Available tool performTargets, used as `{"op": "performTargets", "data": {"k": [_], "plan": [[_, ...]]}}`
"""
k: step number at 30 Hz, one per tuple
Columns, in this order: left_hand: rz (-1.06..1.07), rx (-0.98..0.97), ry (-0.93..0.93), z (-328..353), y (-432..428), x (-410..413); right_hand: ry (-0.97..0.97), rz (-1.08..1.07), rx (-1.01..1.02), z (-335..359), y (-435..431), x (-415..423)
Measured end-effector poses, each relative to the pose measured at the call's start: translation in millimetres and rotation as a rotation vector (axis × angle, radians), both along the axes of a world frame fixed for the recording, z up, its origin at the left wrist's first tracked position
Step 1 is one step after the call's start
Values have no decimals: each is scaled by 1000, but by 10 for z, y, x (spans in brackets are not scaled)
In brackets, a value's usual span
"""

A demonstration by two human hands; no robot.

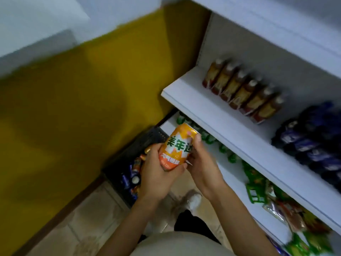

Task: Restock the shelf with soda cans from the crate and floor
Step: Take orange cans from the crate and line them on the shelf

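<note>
An orange soda can (178, 145) with green characters on its label is held up in front of me, tilted, between both hands. My left hand (156, 174) grips its lower end from the left. My right hand (203, 161) holds it from the right, thumb up along the can's side. Below them a black crate (145, 141) stands on the floor with several cans (132, 174) inside. The white shelf (212, 109) stands to the right.
The upper shelf board carries a row of brown bottles (241, 91) and dark blue packs (313, 137). The lower board holds green cans (208, 137) and snack packets (267, 193). A yellow wall (73, 100) stands left. Tiled floor (88, 218) and my shoe (193, 200) lie below.
</note>
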State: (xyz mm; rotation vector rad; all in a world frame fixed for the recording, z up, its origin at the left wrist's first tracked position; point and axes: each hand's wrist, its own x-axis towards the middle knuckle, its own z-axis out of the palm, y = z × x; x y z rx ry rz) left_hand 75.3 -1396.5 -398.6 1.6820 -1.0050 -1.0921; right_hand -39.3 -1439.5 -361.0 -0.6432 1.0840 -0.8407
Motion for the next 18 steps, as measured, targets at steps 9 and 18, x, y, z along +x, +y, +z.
{"op": "performTargets", "data": {"k": [9, 18], "plan": [[-390, -266, -63, 905, -208, -950, 200, -247, -365, 919, 129, -1042], [-325, -569, 24, 1921, -806, -1938, 412, -118, -827, 1982, -294, -2181]]}}
